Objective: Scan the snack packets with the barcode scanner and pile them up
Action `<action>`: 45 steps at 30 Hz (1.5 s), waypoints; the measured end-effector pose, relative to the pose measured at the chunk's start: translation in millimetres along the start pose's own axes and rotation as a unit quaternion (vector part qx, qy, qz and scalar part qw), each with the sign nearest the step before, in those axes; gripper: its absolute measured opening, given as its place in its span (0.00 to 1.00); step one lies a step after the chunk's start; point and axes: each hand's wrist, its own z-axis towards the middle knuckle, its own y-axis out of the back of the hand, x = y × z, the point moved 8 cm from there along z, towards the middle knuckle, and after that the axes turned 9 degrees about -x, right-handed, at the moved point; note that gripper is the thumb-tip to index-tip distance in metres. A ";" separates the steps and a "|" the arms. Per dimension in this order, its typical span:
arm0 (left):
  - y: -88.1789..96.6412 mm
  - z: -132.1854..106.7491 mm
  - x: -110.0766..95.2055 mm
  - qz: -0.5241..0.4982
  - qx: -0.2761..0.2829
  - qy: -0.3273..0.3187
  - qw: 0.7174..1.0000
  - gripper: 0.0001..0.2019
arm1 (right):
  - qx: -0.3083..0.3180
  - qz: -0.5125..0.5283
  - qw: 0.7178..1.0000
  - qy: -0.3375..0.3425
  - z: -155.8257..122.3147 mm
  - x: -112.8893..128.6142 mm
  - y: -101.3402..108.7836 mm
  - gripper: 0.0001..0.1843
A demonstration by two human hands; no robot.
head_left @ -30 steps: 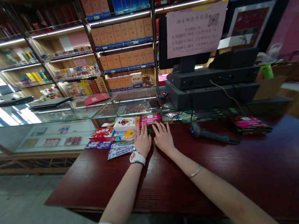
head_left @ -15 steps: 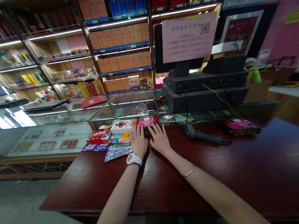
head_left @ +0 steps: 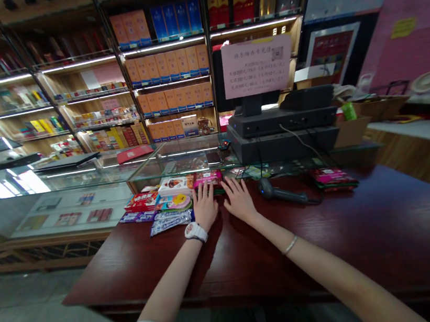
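Note:
Both of my hands lie flat, fingers stretched out, on a dark red wooden counter (head_left: 327,230). My left hand (head_left: 206,208), with a white watch on its wrist, rests beside a pile of snack packets (head_left: 165,204). Its fingertips reach a pink packet (head_left: 205,179). My right hand (head_left: 239,201), a thin bracelet on its wrist, lies just right of the left, fingertips near the same pink packet. Neither hand grips anything.
A black barcode scanner (head_left: 280,192) lies right of my right hand. A stack of pink packets (head_left: 333,178) sits further right. A cash register with a paper notice (head_left: 258,65) stands on the glass display case (head_left: 183,160). Shelves of boxed goods (head_left: 166,67) fill the back wall.
My hands stay flat in the same place on the counter. The view has tilted up and shifted slightly, so everything sits a little lower and more to the left.

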 end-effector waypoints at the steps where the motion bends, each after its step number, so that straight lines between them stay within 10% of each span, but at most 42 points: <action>1: 2.4 0.0 -9.0 -0.006 0.000 -0.012 1.000 0.33 | -0.003 -0.005 1.000 0.001 -2.4 -5.3 6.6 0.34; 25: -9.1 3.8 -266.4 -0.164 0.025 -0.217 0.962 0.28 | -0.055 -0.140 0.980 -0.131 -129.0 -214.6 137.3 0.28; 45: -76.2 49.1 -387.3 -0.200 0.025 -0.149 0.968 0.27 | 0.013 -0.241 0.933 -0.266 -160.7 -359.1 137.0 0.31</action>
